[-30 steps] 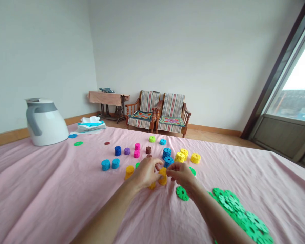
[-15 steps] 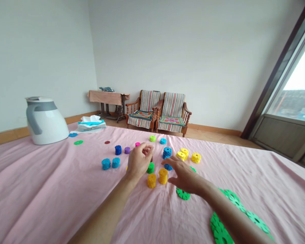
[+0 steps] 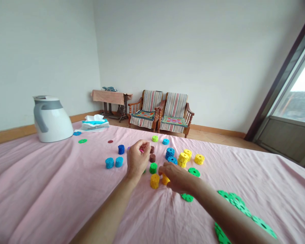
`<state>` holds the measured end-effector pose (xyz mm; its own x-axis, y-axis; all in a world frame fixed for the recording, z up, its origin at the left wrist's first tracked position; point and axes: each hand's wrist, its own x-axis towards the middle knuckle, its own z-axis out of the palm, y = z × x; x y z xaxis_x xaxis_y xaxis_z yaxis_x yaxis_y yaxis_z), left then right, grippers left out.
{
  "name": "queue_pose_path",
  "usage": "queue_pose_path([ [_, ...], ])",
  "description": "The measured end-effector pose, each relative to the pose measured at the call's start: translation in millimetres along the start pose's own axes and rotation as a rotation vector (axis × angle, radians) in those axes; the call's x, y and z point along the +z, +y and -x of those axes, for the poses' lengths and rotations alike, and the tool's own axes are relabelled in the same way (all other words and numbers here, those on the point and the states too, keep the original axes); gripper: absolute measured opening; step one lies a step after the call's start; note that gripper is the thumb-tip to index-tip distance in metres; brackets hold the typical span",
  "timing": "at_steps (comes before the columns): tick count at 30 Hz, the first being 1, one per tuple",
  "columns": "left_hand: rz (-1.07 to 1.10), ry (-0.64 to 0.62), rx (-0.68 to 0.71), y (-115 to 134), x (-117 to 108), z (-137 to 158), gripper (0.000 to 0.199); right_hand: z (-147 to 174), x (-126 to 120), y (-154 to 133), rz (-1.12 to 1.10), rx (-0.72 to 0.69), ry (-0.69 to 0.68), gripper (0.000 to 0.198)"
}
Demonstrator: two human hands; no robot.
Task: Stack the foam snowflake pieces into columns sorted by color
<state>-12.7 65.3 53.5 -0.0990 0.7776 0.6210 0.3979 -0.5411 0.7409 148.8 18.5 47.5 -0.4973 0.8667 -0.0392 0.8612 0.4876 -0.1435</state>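
My left hand [image 3: 138, 161] is above the cloth with its fingers curled together. Whatever they hold, if anything, is hidden; a bit of pink shows by the fingers. Two dark brown stacks of discs [image 3: 152, 158] stand just right of it, and a green stack [image 3: 153, 168] is nearer me. My right hand [image 3: 175, 176] has its fingers and thumb around an orange-yellow stack of discs [image 3: 165, 179], partly covering it. Another orange-yellow stack [image 3: 155, 181] stands to its left. Blue stacks [image 3: 170, 153] and bright yellow stacks [image 3: 183, 159] are beyond the right hand.
Loose green notched discs [image 3: 236, 201] lie at the right, partly under my forearm. Light blue stacks [image 3: 109, 163] and a dark blue stack [image 3: 121, 149] stand left. A white kettle [image 3: 54, 123] and tissue pack [image 3: 95, 124] are at the far left of the pink cloth [image 3: 66, 189].
My right hand has come down and closed around the orange-yellow stack. My left hand stays curled, having shifted slightly, so the brown stacks now show. The whole view has shifted a little.
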Motion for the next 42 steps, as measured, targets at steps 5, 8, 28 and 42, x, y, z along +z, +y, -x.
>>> queue_pose_path([
  [5,-0.005,0.016,-0.016,0.8,-1.7,-0.8,0.021,-3.6,1.6,-0.7,0.022,0.027,-0.010,0.036],
  [8,-0.006,0.023,-0.022,-1.2,-1.5,-1.2,0.022,-4.4,2.0,-2.1,0.037,0.053,-0.004,0.036],
  [28,0.020,0.038,-0.024,-4.0,-1.3,-1.1,0.022,-2.9,-1.2,-1.3,-0.010,0.070,-0.023,0.044],
  [42,0.016,0.037,-0.018,-4.6,-2.0,-0.3,0.020,-7.1,-3.3,0.0,0.082,0.020,-0.040,0.036],
])
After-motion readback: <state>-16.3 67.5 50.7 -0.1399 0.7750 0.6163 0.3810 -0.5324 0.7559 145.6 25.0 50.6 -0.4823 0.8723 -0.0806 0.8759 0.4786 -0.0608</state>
